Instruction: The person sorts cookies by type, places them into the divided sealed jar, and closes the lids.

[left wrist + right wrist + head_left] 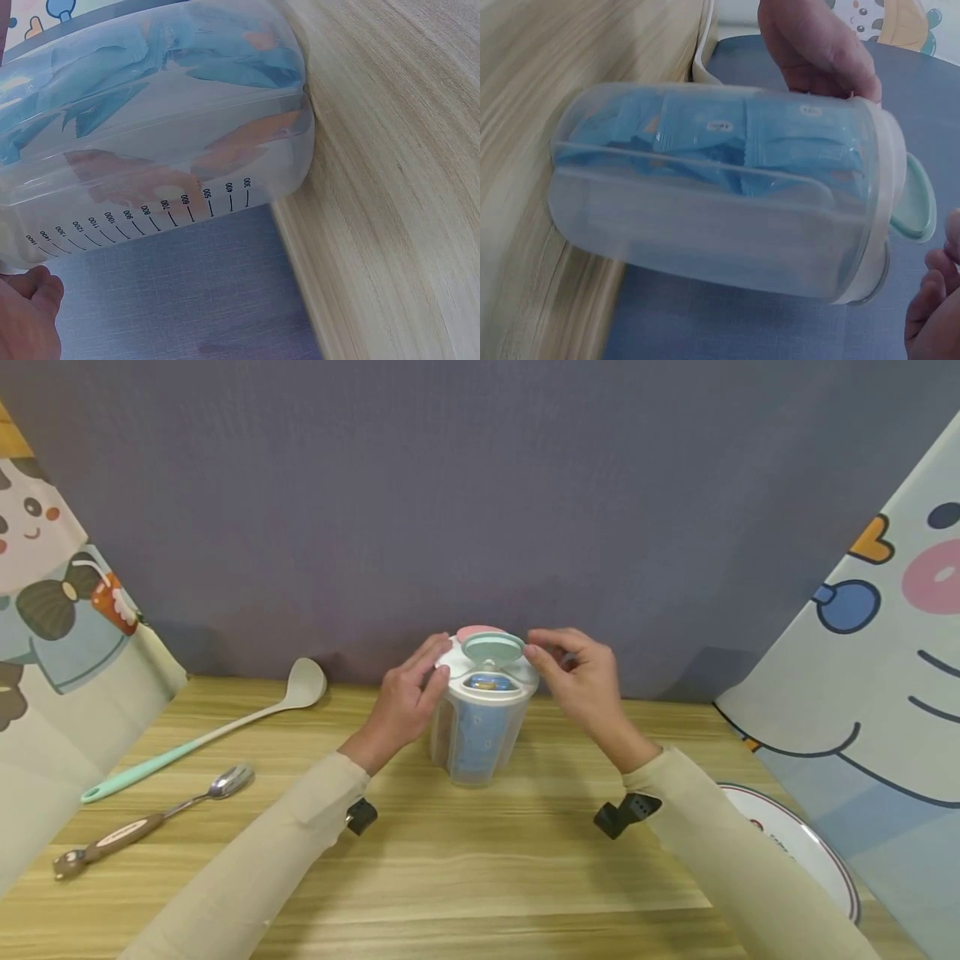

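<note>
A clear plastic storage container point(483, 739) with a white lid point(452, 657) stands upright on the table, holding blue packets point(705, 127). Measuring marks run down its side in the left wrist view, where orange packets point(135, 180) also show. My left hand point(405, 697) grips the lid's left edge, thumb in front and fingers behind. A green flap point(492, 648) on the lid is raised, uncovering an opening with a blue packet point(491, 682) inside. Beside this flap is a pink one point(480, 631). My right hand point(585, 681) has its thumb and forefinger right at the green flap's edge, fingers loosely bent.
On the left lie a white ladle point(303, 683) with a green handle and a metal spoon point(231, 781) with a brown handle. A white plate point(806, 852) sits at the right, partly behind my sleeve. A grey-blue panel point(480, 502) rises behind the container.
</note>
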Demonstrator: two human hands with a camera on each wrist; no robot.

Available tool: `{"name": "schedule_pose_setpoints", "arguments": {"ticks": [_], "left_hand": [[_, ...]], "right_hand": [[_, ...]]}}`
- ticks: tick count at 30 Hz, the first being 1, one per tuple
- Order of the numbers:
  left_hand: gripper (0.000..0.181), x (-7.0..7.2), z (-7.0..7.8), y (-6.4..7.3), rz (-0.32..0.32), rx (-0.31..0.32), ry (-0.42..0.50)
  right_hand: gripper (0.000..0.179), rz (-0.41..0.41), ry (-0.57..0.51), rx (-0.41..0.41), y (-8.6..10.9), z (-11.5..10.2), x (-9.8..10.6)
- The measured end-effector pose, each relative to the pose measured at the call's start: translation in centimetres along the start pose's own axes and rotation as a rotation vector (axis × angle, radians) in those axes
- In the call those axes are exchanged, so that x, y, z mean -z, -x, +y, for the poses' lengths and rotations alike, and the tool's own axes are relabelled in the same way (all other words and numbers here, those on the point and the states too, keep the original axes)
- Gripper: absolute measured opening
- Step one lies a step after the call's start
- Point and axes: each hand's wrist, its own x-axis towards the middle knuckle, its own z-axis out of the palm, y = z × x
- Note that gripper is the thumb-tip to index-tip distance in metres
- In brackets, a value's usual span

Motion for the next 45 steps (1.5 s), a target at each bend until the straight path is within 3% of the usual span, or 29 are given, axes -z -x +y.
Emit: {"name": "schedule_pose_setpoints", "arguments": {"ticks": [4, 7, 11, 18, 26, 32, 37, 42, 45], "left_hand": [[0.042, 0.0, 0.0, 0.2, -0.005, 0.011, 0.001], [0.042, 0.0, 0.1, 0.3, -0.009, 0.009, -0.001], [0.041, 0.0, 0.1, 0.1, 0.006, -0.018, -0.004], [0.041, 0.1, 0.0, 0.0, 0.012, -0.031, -0.013], [0.040, 0.1, 0.0, 0.0, 0.011, -0.025, -0.012], [0.040, 0.1, 0.0, 0.0, 0.018, -0.038, -0.016], [0.040, 0.2, 0.0, 0.0, 0.010, -0.027, -0.011], [0.040, 0.3, 0.1, 0.0, -0.015, 0.028, 0.007], [0.042, 0.3, 0.3, 0.0, -0.040, 0.057, 0.013]], "right_hand": [[0.024, -0.071, 0.015, -0.025, -0.1, 2.4, -0.5], [0.021, -0.087, 0.003, -0.028, 0.0, 2.6, -0.6], [0.014, -0.055, -0.011, 0.016, 0.2, 2.0, -0.6], [0.009, -0.049, -0.027, 0.064, 0.8, -1.0, -0.2], [0.010, -0.093, -0.062, 0.110, 1.6, -0.8, -0.2], [0.014, -0.130, -0.162, 0.133, 2.1, 0.2, -0.1], [0.010, -0.138, -0.213, 0.063, 1.8, 0.1, -0.1], [0.010, -0.176, -0.171, -0.078, 1.2, -0.5, -0.3], [0.009, -0.188, -0.145, -0.100, 1.2, -0.7, -0.4]]}}
